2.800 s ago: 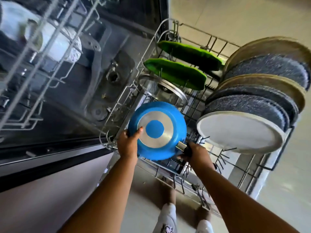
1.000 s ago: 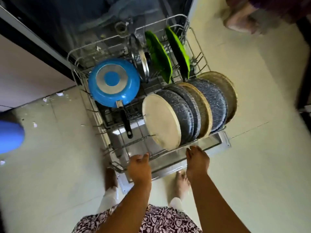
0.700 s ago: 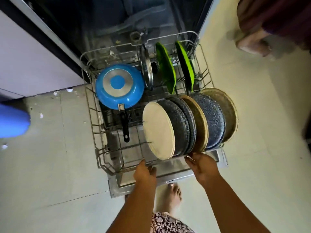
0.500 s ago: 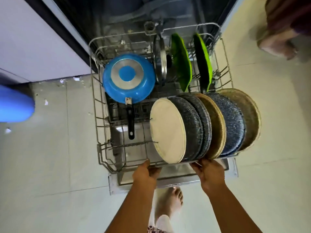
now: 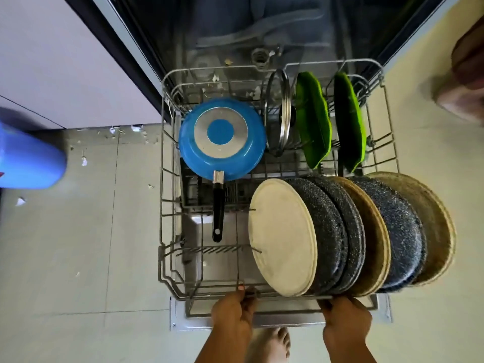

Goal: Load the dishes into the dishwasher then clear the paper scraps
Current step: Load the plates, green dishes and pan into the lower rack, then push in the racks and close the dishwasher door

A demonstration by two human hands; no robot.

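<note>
The left grip (image 5: 233,309) and right grip (image 5: 345,317) curl round the near rail of the grey wire dishwasher rack (image 5: 207,297). A round blue frying pan (image 5: 222,137) sits inside, far left. Torn white paper scraps (image 5: 112,131) lie on the floor, left.

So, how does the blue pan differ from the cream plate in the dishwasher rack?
The blue pan has a silver ring on its base and a black handle; the cream plate is plain, without a handle. The pan shows its base to the camera at the back left of the rack; the plate stands on edge at the front right, first in a row of plates. Both sit in the same rack.
</note>
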